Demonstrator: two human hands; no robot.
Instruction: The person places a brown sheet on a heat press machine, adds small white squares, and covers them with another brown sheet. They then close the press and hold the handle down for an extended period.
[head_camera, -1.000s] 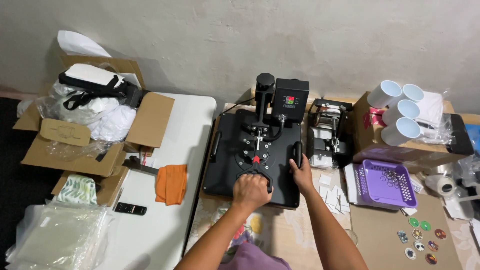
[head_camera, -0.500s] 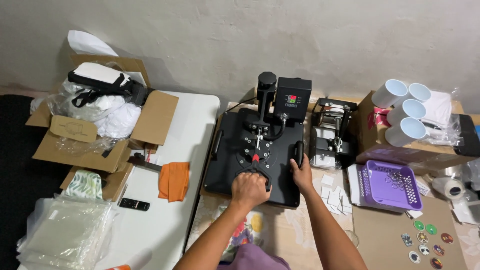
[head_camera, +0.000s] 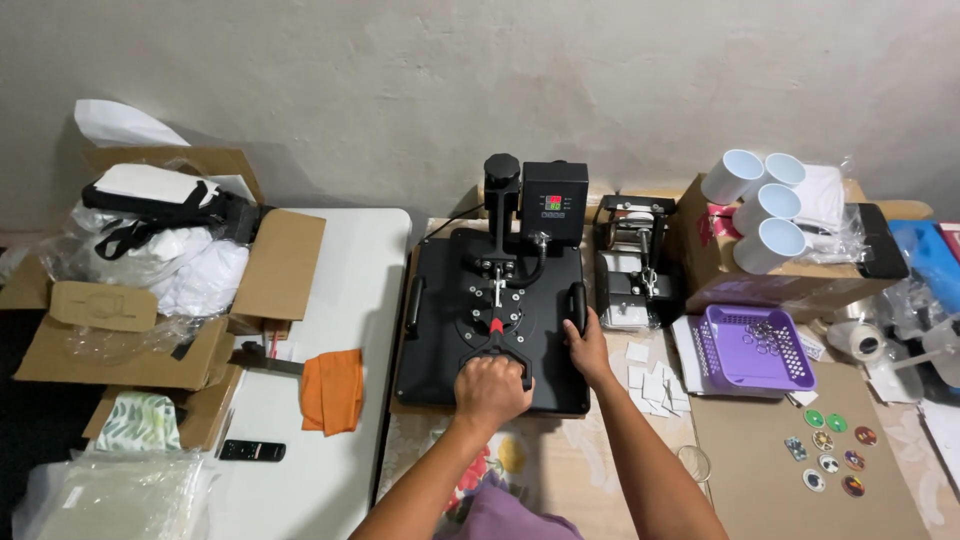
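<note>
Almost no change vs. a moment ago: the left hand (head_camera: 490, 385) stays clamped on the front handle (head_camera: 497, 352) of the black heat press (head_camera: 490, 320), right hand (head_camera: 585, 345) still closed on its side handle (head_camera: 577, 300). Only the camera view shifted; press lies flat directly ahead of both hands, so pressing seems ongoing.

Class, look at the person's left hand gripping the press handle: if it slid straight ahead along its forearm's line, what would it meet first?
Likely the red knob at the middle of the black heat press, just beyond the left hand; depth is hard to judge.
</note>
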